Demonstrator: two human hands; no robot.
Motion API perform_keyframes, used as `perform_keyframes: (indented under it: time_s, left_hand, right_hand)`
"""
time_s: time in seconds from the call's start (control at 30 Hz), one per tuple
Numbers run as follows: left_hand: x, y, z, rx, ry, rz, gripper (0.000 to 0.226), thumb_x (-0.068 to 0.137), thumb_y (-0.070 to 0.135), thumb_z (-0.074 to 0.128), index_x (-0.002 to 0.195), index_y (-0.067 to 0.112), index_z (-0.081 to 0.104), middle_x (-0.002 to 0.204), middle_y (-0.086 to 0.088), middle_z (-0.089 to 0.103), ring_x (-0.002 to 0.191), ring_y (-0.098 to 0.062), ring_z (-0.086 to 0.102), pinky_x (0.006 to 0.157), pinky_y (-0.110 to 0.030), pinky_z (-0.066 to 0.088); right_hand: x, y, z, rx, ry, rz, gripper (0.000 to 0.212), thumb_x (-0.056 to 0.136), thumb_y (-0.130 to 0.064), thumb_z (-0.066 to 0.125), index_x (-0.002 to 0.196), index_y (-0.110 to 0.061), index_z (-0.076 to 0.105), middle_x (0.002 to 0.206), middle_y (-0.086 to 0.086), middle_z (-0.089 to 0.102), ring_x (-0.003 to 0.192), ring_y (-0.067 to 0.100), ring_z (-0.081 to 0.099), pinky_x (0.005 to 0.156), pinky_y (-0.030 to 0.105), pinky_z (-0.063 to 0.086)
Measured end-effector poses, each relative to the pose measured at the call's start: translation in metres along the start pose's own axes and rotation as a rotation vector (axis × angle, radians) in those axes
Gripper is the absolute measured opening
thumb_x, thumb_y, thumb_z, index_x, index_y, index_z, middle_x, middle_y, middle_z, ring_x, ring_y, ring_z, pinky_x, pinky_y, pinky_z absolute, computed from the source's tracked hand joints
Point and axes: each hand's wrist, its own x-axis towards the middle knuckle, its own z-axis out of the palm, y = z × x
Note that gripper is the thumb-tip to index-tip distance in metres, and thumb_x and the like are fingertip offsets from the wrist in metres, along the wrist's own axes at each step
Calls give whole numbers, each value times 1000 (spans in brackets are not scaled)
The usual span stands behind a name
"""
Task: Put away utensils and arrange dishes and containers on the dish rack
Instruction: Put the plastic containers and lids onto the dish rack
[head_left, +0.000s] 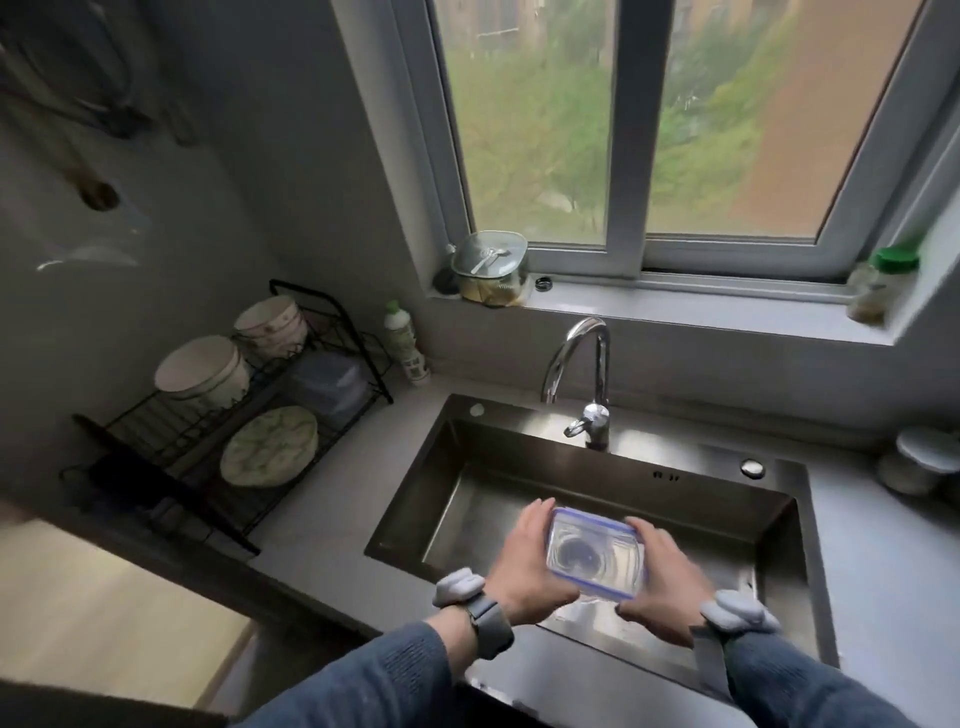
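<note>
— What is being seen at the far left?

— A black wire dish rack (228, 431) is being carried by the grey desk (322, 499), against the wall. Two stacks of pale bowls (205, 371) are being kept upside down on its upper tier, one behind the other. A round patterned plate (269, 446) is being held tilted on the lower tier, and a bluish container (327, 384) is being stored just behind it; its details are being lost to blur.

— And moving right from the rack?

— A white bottle with a green cap (406, 343) is being stood upright in the corner of the desk, between the rack and the sink (467, 467). Above it, on the windowsill (675, 306), a lidded glass pot (491, 267) is being kept, with a green-capped jar (883, 283) well apart at the sill's right end.

— Where is the task's container being held?

— A clear rectangular container with a blue rim (595, 553) is being held over the sink basin, in front of the chrome faucet (582, 384). It is being gripped from both sides: the left hand (530, 561) is being curled round its left edge, and the right hand (660, 582) is being curled round its right edge.

— Anything further right?

— A small lidded white vessel (922, 460) is being kept on the desk, right of the sink.
</note>
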Motion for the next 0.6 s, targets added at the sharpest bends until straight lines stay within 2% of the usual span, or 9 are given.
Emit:
perform_keyframes:
  time_s: [0.07, 0.2, 0.3, 0.37, 0.43, 0.5, 0.53, 0.6]
  left_hand:
    - [8, -15, -31, -14, -15, -1, 113, 60, 43, 83, 156, 24, 26, 159, 7, 31, 147, -8, 32, 119, -19, 26]
    - [30, -63, -105, 190, 47, 46, 108, 70, 30, 77, 159, 29, 16, 166, 8, 11, 151, -14, 20, 120, -21, 18]
    - [41, -83, -144, 316, 125, 90, 109, 70, 34, 73, 159, 30, 11, 167, 6, 3, 151, -18, 13, 123, -26, 18]
    - [50, -103, -170, 294, 175, 63, 113, 69, 39, 74, 159, 32, 7, 167, 7, 0, 152, -18, 10, 124, -28, 19]
    - [60, -121, -195, 113, 230, -12, 120, 68, 42, 80, 159, 29, 4, 166, 7, 6, 151, -14, 17, 120, -27, 28]
    - [65, -124, -208, -256, 233, -209, 115, 71, 35, 85, 158, 26, 11, 156, 4, 25, 140, -12, 38, 102, -21, 44]
    - [71, -130, -214, -439, 206, -294, 100, 74, 30, 82, 155, 23, 22, 150, 1, 38, 131, -14, 50, 95, -25, 48]
    - [83, -141, -230, -728, 119, -365, 53, 84, 26, 70, 132, 15, 50, 129, -8, 62, 103, -17, 68, 84, -33, 57]
  right_hand:
    - [19, -29, 3, -23, -5, -24, 114, 46, -52, 72, 148, -34, 24, 139, -8, 45, 117, 16, 58, 94, 29, 51]
    - [69, -116, 14, 11, 10, -98, 111, 44, -55, 75, 143, -34, 31, 126, -12, 47, 109, 11, 57, 90, 27, 50]
    - [91, -168, 15, 53, 54, -123, 104, 44, -53, 78, 138, -37, 36, 120, -15, 48, 103, 8, 57, 86, 24, 50]
    - [109, -202, 24, 80, 101, -142, 100, 43, -56, 78, 133, -40, 39, 119, -15, 51, 100, 8, 59, 85, 25, 52]
    - [126, -233, 29, 133, 155, -155, 94, 41, -61, 79, 126, -42, 44, 115, -16, 55, 97, 5, 61, 83, 28, 55]
    - [136, -250, 28, 179, 186, -160, 93, 40, -68, 81, 122, -41, 47, 111, -17, 57, 95, 4, 63, 82, 30, 56]
    - [142, -260, 31, 196, 198, -156, 95, 40, -72, 81, 122, -40, 47, 111, -17, 57, 96, 4, 63, 82, 30, 56]
    - [158, -281, 35, 226, 215, -142, 100, 39, -77, 81, 125, -39, 47, 112, -16, 57, 98, 5, 63, 84, 30, 56]
